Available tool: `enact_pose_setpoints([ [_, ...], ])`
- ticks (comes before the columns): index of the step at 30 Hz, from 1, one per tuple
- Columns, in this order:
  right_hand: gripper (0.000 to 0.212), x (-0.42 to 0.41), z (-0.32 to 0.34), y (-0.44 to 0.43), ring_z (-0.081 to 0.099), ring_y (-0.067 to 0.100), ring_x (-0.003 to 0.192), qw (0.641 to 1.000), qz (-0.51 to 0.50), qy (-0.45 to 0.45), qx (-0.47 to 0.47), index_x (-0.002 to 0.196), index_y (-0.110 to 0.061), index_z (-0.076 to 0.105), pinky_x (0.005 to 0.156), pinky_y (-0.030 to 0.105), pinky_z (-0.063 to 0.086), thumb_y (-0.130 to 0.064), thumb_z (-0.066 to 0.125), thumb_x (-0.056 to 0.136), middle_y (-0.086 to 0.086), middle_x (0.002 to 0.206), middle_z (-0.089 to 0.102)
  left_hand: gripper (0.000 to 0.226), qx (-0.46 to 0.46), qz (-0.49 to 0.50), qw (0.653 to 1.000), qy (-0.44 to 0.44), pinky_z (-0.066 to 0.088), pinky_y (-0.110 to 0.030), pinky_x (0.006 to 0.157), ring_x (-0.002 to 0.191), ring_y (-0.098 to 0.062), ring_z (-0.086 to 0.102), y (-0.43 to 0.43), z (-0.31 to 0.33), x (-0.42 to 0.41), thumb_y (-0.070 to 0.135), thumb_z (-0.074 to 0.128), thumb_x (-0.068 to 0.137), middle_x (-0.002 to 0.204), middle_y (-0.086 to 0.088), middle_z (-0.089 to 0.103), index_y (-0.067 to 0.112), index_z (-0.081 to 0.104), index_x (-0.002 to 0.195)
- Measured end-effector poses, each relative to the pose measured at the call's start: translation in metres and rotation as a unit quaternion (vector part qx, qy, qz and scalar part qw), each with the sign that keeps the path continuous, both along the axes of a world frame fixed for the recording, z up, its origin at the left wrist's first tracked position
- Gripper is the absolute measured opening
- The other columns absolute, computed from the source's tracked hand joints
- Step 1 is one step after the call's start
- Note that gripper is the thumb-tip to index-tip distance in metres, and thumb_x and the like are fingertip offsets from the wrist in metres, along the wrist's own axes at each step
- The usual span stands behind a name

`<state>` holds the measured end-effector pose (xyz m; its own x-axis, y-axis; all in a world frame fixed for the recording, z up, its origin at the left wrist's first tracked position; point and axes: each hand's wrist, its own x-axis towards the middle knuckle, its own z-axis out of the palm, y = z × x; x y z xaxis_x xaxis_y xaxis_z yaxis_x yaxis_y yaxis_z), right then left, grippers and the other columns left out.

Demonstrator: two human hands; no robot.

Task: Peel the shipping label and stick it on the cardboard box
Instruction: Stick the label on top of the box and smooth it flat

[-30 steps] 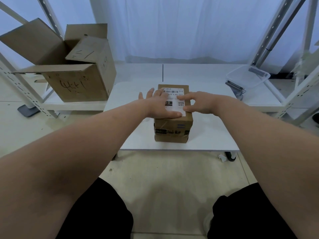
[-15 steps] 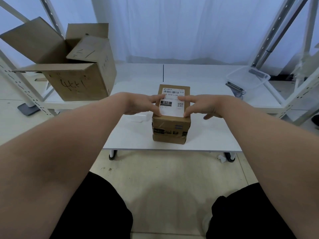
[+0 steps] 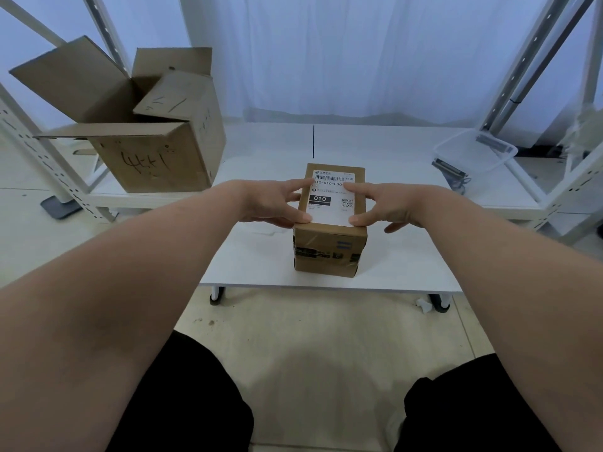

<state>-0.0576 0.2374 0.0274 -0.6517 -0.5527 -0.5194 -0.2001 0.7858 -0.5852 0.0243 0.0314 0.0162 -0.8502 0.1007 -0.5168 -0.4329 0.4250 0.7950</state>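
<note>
A small brown cardboard box (image 3: 329, 246), taped around its front, stands on a low white table (image 3: 261, 259). A white shipping label (image 3: 330, 207) with a barcode, "010" and a QR code lies flat on the box's top. My left hand (image 3: 274, 203) is at the box's left side, with forefinger and thumb touching the label's left edge. My right hand (image 3: 388, 205) mirrors it at the right side, its forefinger and thumb resting on the label's right edge. Both hands have their fingers spread and hold nothing.
A large open cardboard box (image 3: 146, 138) with handwriting stands on a shelf at the back left. A clear plastic tub (image 3: 474, 151) sits at the back right. White metal rack posts (image 3: 538, 70) flank both sides. My knees in black are below.
My left hand has slid off the top of the label to the box's left side. Both hands now press the label's edges with fingertips. The view has shifted slightly.
</note>
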Motion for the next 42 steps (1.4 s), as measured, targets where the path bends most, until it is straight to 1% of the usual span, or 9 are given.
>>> enact_pose_setpoints([
  [7, 0.085, -0.002, 0.006, -0.005, 0.035, 0.029, 0.135, 0.999, 0.022, -0.012, 0.038, 0.151, -0.035, 0.004, 0.101, 0.047, 0.039, -0.016, 0.061, 0.091, -0.001, 0.155, 0.023, 0.091, 0.016, 0.034, 0.999, -0.010, 0.057, -0.020, 0.078, 0.103, -0.012, 0.065, -0.004, 0.001, 0.002, 0.000, 0.061, 0.087, 0.135, 0.009, 0.051, 0.033, 0.004, 0.150],
  [11, 0.085, 0.000, 0.006, -0.012, 0.049, 0.024, 0.118, 0.997, 0.041, 0.017, 0.069, 0.150, -0.035, -0.001, 0.098, 0.043, 0.045, -0.026, 0.059, 0.091, 0.001, 0.148, 0.035, 0.087, -0.042, 0.055, 0.997, 0.022, 0.052, -0.029, 0.090, 0.109, -0.020, 0.061, 0.007, -0.002, 0.001, 0.032, 0.060, 0.091, 0.137, 0.008, 0.049, 0.035, -0.003, 0.150],
  [16, 0.098, 0.003, 0.001, -0.017, 0.058, 0.022, 0.107, 0.991, 0.070, 0.050, 0.100, 0.148, -0.038, -0.012, 0.097, 0.045, 0.048, -0.054, 0.059, 0.083, 0.000, 0.143, 0.039, 0.078, -0.121, -0.001, 0.990, 0.074, 0.044, -0.010, 0.066, 0.100, -0.011, 0.051, 0.019, -0.008, -0.003, 0.037, 0.057, 0.091, 0.144, 0.007, 0.033, 0.039, 0.005, 0.150],
  [25, 0.069, -0.001, -0.003, -0.016, 0.064, 0.025, 0.101, 0.996, 0.022, 0.062, 0.055, 0.149, -0.039, -0.004, 0.092, 0.043, 0.050, -0.046, 0.040, 0.097, 0.003, 0.135, 0.050, 0.058, -0.117, -0.004, 0.992, 0.051, 0.050, -0.029, 0.086, 0.100, -0.023, 0.063, 0.010, -0.011, -0.011, 0.035, 0.041, 0.099, 0.145, -0.001, 0.038, 0.038, 0.013, 0.149],
  [29, 0.062, -0.003, -0.010, -0.022, 0.065, 0.029, 0.098, 0.995, 0.000, 0.087, 0.055, 0.149, -0.035, -0.007, 0.080, 0.039, 0.051, -0.046, 0.028, 0.099, 0.008, 0.134, 0.052, 0.052, -0.160, 0.000, 0.985, 0.057, 0.050, -0.038, 0.094, 0.106, -0.033, 0.062, 0.015, -0.014, -0.014, 0.035, 0.027, 0.102, 0.137, -0.007, 0.048, 0.036, 0.008, 0.150],
  [33, 0.070, -0.008, -0.007, -0.029, 0.064, 0.031, 0.104, 0.993, 0.007, 0.092, 0.070, 0.150, -0.028, -0.009, 0.050, 0.026, 0.044, -0.044, 0.035, 0.099, 0.013, 0.129, 0.053, 0.051, -0.257, -0.009, 0.962, 0.096, 0.044, -0.032, 0.074, 0.084, -0.023, 0.057, 0.021, -0.014, -0.021, 0.037, 0.022, 0.103, 0.127, -0.011, 0.053, 0.031, 0.007, 0.151],
  [35, 0.076, -0.012, -0.005, -0.029, 0.064, 0.032, 0.105, 0.994, 0.008, 0.079, 0.081, 0.150, -0.030, -0.011, 0.061, 0.034, 0.053, -0.047, 0.040, 0.096, 0.014, 0.129, 0.053, 0.053, -0.289, -0.017, 0.952, 0.099, 0.040, -0.031, 0.079, 0.082, -0.021, 0.053, 0.023, -0.015, -0.026, 0.040, 0.022, 0.102, 0.132, -0.012, 0.051, 0.029, 0.005, 0.151],
  [38, 0.083, -0.021, -0.006, -0.031, 0.062, 0.032, 0.105, 0.994, 0.002, 0.057, 0.091, 0.148, -0.035, -0.015, 0.083, 0.050, 0.054, -0.050, 0.045, 0.093, 0.016, 0.129, 0.054, 0.055, -0.324, -0.016, 0.939, 0.112, 0.039, -0.034, 0.095, 0.112, -0.028, 0.053, 0.024, -0.017, -0.035, 0.042, 0.022, 0.102, 0.146, -0.012, 0.042, 0.026, 0.005, 0.152],
  [42, 0.073, -0.022, -0.007, -0.037, 0.056, 0.031, 0.110, 0.994, -0.008, 0.052, 0.100, 0.148, -0.038, -0.013, 0.086, 0.051, 0.053, -0.045, 0.039, 0.097, 0.013, 0.138, 0.046, 0.056, -0.357, -0.006, 0.926, 0.123, 0.040, -0.035, 0.098, 0.125, -0.030, 0.049, 0.024, -0.018, -0.047, 0.042, 0.023, 0.102, 0.148, -0.012, 0.039, 0.025, 0.006, 0.152],
])
